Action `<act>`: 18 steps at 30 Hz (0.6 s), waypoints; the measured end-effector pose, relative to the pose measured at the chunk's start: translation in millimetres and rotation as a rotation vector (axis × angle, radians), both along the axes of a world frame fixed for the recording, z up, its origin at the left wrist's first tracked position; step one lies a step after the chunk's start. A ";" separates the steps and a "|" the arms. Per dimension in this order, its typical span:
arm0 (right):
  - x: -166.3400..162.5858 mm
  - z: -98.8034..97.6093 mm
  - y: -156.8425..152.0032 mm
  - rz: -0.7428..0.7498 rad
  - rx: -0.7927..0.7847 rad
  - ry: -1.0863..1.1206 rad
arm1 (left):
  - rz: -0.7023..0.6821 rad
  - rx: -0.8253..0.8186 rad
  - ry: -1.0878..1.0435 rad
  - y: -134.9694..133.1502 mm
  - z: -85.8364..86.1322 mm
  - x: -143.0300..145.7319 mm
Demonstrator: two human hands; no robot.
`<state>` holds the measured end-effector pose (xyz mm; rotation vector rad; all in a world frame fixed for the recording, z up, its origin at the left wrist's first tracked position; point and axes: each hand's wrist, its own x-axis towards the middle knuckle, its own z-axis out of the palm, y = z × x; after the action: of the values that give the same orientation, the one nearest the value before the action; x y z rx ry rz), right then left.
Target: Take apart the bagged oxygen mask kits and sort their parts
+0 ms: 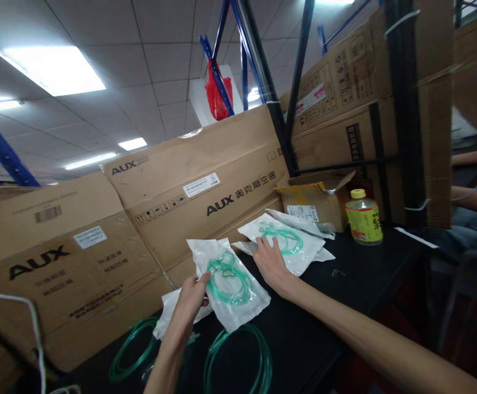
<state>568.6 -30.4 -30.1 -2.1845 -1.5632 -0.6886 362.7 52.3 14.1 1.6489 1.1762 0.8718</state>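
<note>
My left hand [192, 298] pinches the lower left edge of a white plastic pouch [227, 282] that holds coiled green tubing and is lifted a little off the black table [345, 279]. My right hand [270, 261] lies flat with fingers spread on a second white pouch of green tubing [288, 241], which rests on a small stack of similar pouches. Loose coils of green tubing [238, 355] lie on the table below the held pouch, with another coil [134, 345] at the left beside more white pouches.
Large brown AUX cartons [197, 186] lean behind the table, with more cartons [50, 257] at the left. A small open carton [316, 200] and a yellow-capped bottle [364, 217] stand at the back right. Black rack posts [402, 109] rise on the right. Another person's arms [476, 180] show at the far right.
</note>
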 end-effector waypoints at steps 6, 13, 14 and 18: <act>-11.9 -11.8 -0.3 0.114 0.079 0.107 | 0.053 0.022 -0.183 -5.5 14.6 -43.1; -36.5 -5.5 -55.1 0.393 0.331 0.465 | 0.085 0.053 -0.421 0.7 1.9 -49.4; -41.4 -5.3 -62.2 0.429 0.362 0.548 | 0.082 0.059 -0.448 2.8 -1.4 -47.3; -58.6 -9.5 -65.4 0.552 0.404 0.909 | 0.064 0.083 -0.525 8.2 -11.8 -35.0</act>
<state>510.0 -95.7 -39.6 -1.3370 -1.2577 0.1609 327.7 60.5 2.2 1.3317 0.8356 1.3115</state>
